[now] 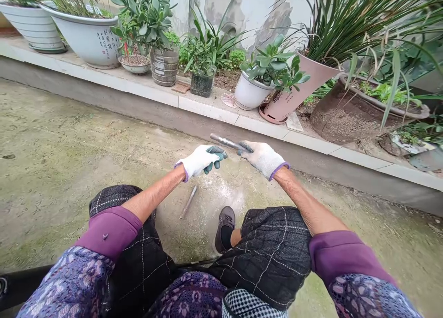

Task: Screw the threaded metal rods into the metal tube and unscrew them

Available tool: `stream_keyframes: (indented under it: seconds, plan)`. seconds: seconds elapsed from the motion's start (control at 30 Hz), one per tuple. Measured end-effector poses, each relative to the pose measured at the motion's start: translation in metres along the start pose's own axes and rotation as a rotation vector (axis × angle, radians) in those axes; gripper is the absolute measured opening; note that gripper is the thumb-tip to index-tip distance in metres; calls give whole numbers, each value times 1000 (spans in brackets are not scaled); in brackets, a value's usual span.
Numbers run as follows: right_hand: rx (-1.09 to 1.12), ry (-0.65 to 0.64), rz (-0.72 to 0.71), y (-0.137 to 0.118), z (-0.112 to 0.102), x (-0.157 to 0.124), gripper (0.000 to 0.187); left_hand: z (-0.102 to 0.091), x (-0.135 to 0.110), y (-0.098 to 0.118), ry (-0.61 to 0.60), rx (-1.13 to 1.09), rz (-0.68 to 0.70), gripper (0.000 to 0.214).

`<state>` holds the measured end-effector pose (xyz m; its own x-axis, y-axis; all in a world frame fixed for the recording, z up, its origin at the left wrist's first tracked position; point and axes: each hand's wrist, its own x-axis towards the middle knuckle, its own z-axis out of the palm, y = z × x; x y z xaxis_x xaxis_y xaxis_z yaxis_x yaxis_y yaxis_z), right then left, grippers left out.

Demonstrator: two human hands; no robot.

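Both my hands wear white work gloves with dark green palms and purple cuffs. My right hand [263,157] is closed round one end of a short grey metal rod [225,142], which points left and slightly up. My left hand [200,160] hovers just below the rod's free end with its fingers curled and nothing visible in them; whether it touches the rod is unclear. A second, rusty rod [188,201] lies on the concrete ground between my knees, below my left hand. I am seated, knees apart, one shoe [224,226] on the ground.
A raised tiled ledge [207,110] runs across behind my hands, lined with potted plants: large white bowls [90,40] at the left, a white pot [249,94], a tilted pink pot [298,93] and a brown bowl [349,115] at the right. Stained concrete ground [62,161] spreads to the left.
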<state>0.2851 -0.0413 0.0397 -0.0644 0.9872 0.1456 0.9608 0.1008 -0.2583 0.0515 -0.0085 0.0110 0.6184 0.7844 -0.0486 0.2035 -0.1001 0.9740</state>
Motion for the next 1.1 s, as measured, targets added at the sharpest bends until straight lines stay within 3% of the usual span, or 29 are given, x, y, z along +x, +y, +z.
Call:
stream_keyframes:
  seconds: [0.1,0.17,0.27,0.33,0.5,0.6,0.67,0.8,0.93,1.1]
  plan:
    - [140,62,39,0,-1,0,31,-3,-5,5,-12,-38,-8,32]
    - [374,26,116,-7,-4,-3,31,-4,-6,6,-18,-40,-20,32]
    - [820,-156,190,-23,-13,-12,37,-5,-4,4,-33,-33,-16,29]
    - [959,-313,152,-33,-19,-18,41,-7,-1,3,-17,-23,-1,26]
    - [815,-643,87,-32,-23,-27,47,-21,5,0,-6,93,82,21]
    - [576,-749,67,-25,-15,-27,44,-27,3,-3,-21,241,81,22]
    - [352,-711,61,-22,-6,-24,34,-25,-1,-5,-27,320,34,25]
    - [11,-476,0,-19,8,-15,28,-11,-11,-8,-33,332,-30,20]
    - [-76,-281,-58,-16,8,-8,33,2,-14,-7,-3,177,-40,17]
    - [-107,-172,-33,-10,6,-4,40,-1,-11,-1,98,59,-47,15]
